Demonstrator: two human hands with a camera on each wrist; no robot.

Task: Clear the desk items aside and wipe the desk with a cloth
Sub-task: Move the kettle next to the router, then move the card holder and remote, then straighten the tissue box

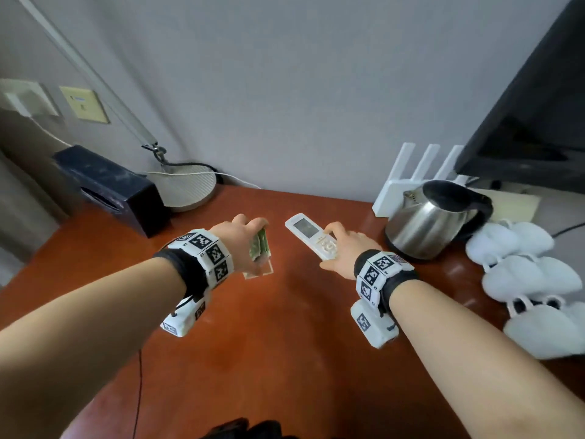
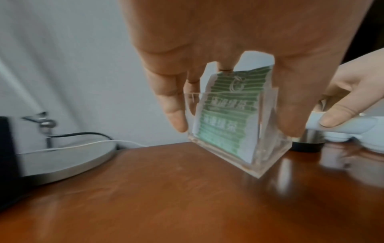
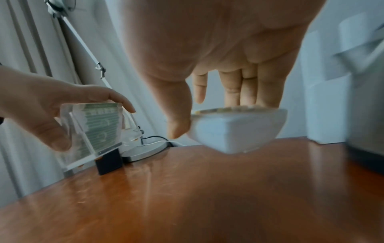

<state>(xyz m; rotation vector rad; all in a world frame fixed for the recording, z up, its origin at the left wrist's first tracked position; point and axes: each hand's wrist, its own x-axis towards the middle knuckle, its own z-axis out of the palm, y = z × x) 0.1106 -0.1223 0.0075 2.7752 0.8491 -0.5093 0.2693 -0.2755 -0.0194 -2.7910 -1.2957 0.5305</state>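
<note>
My left hand [image 1: 245, 245] grips a clear acrylic holder [image 1: 261, 263] filled with green tea sachets [image 2: 226, 115], lifted and tilted just above the brown desk [image 1: 253, 343]. In the left wrist view the thumb and fingers clamp the holder [image 2: 245, 152] from both sides. My right hand [image 1: 343, 248] holds a white remote control [image 1: 311, 236] by its near end, raised off the desk; the right wrist view shows the thumb and fingers around the remote [image 3: 234, 131]. No cloth is in view.
A steel kettle [image 1: 427, 223] and white router [image 1: 408, 182] stand at the back right, white cups [image 1: 531, 280] along the right edge. A black box [image 1: 110, 188] and lamp base [image 1: 186, 188] with cables sit at the back left. A dark screen [image 1: 538, 106] looms at the upper right.
</note>
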